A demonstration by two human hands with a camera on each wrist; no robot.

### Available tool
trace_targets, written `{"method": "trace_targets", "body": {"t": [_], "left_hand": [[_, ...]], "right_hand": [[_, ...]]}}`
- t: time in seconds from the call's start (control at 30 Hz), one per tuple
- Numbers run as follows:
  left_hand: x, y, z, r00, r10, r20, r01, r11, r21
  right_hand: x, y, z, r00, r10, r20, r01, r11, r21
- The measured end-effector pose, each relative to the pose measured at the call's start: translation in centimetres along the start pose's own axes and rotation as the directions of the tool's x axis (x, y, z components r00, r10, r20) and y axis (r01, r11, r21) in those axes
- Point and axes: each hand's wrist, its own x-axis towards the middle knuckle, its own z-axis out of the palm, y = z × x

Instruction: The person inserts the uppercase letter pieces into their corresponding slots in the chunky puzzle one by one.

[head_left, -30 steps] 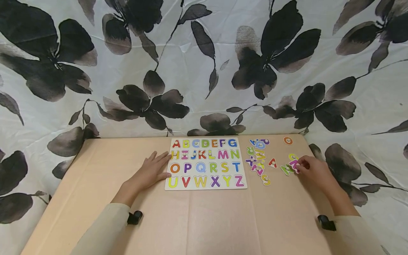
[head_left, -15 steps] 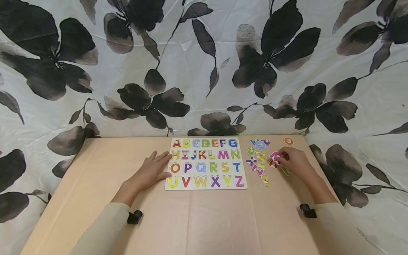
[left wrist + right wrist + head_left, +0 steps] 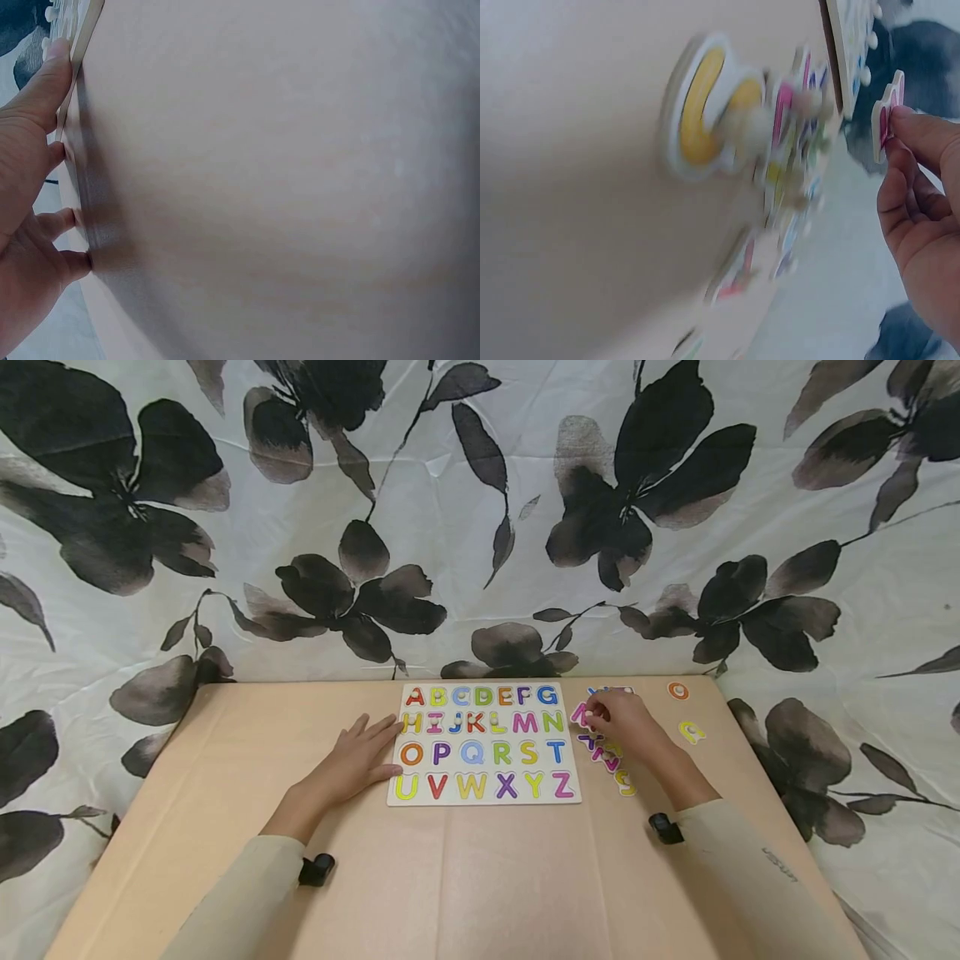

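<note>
As the right hand (image 3: 626, 724) sweeps left across the table (image 3: 510, 881), we see the pink letter (image 3: 579, 714) travel with it, pinched between thumb and fingers, from the loose pieces on the right to just beside the far right part of the alphabet board (image 3: 454, 760)! For the work in hand, we judge, one piece is now up and close to the board; which letter, we can't tell. Our left hand (image 3: 363, 756) hasn't budged, fingers spread against the board's left edge, while the yellow letter (image 3: 692, 732) lies alone, nearer than the orange O (image 3: 677, 691) on the right
</note>
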Motion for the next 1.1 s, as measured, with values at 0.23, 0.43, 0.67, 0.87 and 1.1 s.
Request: {"method": "trace_targets", "body": {"t": [0.23,0.43,0.67,0.87,1.1], "left_hand": [[0.1,0.1,0.0,1.0,0.001,0.0,-0.001,1.0,0.004],[0.1,0.1,0.1,1.0,0.0,0.0,0.0,1.0,0.007],[0.2,0.1,0.0,1.0,0.005,-0.004,-0.005,1.0,0.007],[0.3,0.0,0.1,1.0,-0.006,0.011,0.006,1.0,-0.007],[0.2,0.1,0.0,1.0,0.003,-0.006,-0.003,1.0,-0.006]], "right_hand": [[2.0,-2.6,2.2,0.995,-0.102,-0.003,0.102,0.995,-0.024],[3.5,-4.8,3.9,0.984,-0.175,0.04,0.177,0.982,-0.064],[4.4,-6.4,5.1,0.975,-0.211,0.064,0.218,0.965,-0.145],[4.6,-7.1,5.7,0.978,-0.184,0.1,0.198,0.968,-0.155],[4.4,-7.1,6.1,0.979,-0.17,0.112,0.188,0.968,-0.169]]}}
